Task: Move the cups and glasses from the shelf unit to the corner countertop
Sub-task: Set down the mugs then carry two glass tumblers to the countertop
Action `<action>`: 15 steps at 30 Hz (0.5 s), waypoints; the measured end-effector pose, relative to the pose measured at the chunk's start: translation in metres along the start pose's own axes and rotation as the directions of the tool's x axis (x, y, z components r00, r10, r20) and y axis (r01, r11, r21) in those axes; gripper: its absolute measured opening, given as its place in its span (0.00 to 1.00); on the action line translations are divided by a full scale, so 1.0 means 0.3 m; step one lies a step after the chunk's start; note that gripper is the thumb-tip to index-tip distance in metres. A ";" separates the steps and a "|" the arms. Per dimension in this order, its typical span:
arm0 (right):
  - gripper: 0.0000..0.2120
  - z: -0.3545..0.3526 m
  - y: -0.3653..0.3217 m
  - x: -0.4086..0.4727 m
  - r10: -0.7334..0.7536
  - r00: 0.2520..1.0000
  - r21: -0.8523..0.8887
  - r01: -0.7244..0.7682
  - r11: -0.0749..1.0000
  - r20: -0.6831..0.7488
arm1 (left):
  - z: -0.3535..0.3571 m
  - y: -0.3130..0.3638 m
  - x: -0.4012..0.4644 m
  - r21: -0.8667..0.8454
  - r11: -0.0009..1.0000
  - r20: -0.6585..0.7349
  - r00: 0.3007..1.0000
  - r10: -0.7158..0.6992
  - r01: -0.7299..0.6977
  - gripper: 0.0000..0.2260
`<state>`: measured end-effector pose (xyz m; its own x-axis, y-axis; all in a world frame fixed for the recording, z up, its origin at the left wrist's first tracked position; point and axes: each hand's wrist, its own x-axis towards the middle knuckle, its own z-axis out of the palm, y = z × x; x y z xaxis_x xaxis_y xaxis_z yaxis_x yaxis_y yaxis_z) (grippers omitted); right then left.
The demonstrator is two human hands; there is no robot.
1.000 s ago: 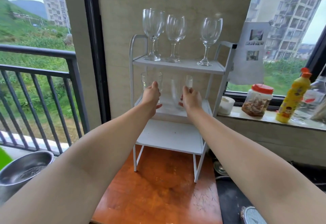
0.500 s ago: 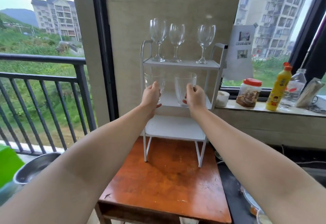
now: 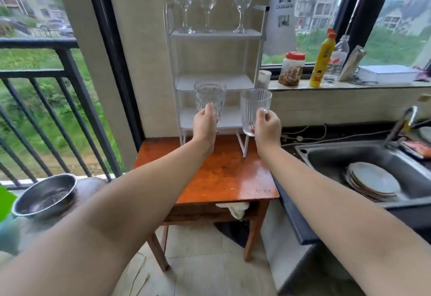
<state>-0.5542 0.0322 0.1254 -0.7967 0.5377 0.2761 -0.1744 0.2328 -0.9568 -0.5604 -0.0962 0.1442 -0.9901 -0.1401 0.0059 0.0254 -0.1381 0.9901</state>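
Left hand point(image 3: 205, 123): my fingers curl round a patterned glass tumbler point(image 3: 210, 98), held upright before the shelf unit point(image 3: 215, 35).
Right hand point(image 3: 267, 126): I grip a ribbed glass tumbler point(image 3: 254, 109), seemingly clear of the surface point(image 3: 221, 174).

Home kitchen: sink point(image 3: 310, 155) with plates point(image 3: 373, 180), condiment-lined windowsill point(image 3: 349, 85).

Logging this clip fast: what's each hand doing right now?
Left hand: holds a patterned glass.
Right hand: holds a ribbed glass.
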 end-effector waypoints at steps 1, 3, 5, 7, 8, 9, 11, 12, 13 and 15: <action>0.18 -0.035 0.019 -0.016 0.020 1.000 -0.018 -0.021 1.000 -0.016 | 0.009 -0.025 -0.024 0.000 1.000 0.017 1.000 -0.010 0.010 0.14; 0.18 -0.099 0.060 -0.051 0.067 0.997 -0.031 -0.068 0.997 -0.041 | 0.025 -0.075 -0.070 0.047 0.998 0.057 0.997 -0.043 0.041 0.15; 0.18 -0.177 0.108 -0.086 0.114 0.988 -0.082 -0.123 0.989 -0.108 | 0.059 -0.130 -0.127 0.091 0.994 0.099 0.993 -0.069 0.060 0.13; 0.18 -0.231 0.144 -0.118 0.163 0.978 -0.066 -0.172 0.983 -0.129 | 0.079 -0.168 -0.166 0.134 0.989 0.118 0.990 -0.079 0.063 0.13; 0.18 -0.251 0.156 -0.133 0.183 0.974 -0.064 -0.193 0.979 -0.134 | 0.090 -0.186 -0.179 0.146 0.987 0.129 0.988 -0.080 0.061 0.13; 0.18 -0.295 0.178 -0.147 0.207 0.964 -0.060 -0.219 0.974 -0.167 | 0.119 -0.211 -0.205 0.159 0.985 0.158 0.983 -0.088 0.063 0.12; 0.18 -0.370 0.209 -0.173 0.247 0.943 -0.060 -0.266 0.962 -0.221 | 0.172 -0.254 -0.246 0.176 0.981 0.197 0.974 -0.112 0.077 0.12; 0.17 -0.427 0.228 -0.185 0.273 0.928 -0.057 -0.296 0.953 -0.254 | 0.216 -0.278 -0.274 0.183 0.979 0.219 0.967 -0.127 0.087 0.12; 0.17 -0.482 0.243 -0.195 0.294 0.913 -0.057 -0.322 0.945 -0.284 | 0.260 -0.300 -0.302 0.188 0.977 0.233 0.962 -0.143 0.100 0.13; 0.18 -0.607 0.275 -0.220 0.310 0.887 -0.048 -0.345 0.937 -0.342 | 0.352 -0.348 -0.364 0.203 0.971 0.264 0.948 -0.176 0.124 0.14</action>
<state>-0.4107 0.1636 0.0449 -0.5634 0.8260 -0.0198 0.1397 0.0716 -0.9876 -0.4694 0.0371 0.0551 -0.9799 0.1500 -0.1319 -0.1261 0.0473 0.9909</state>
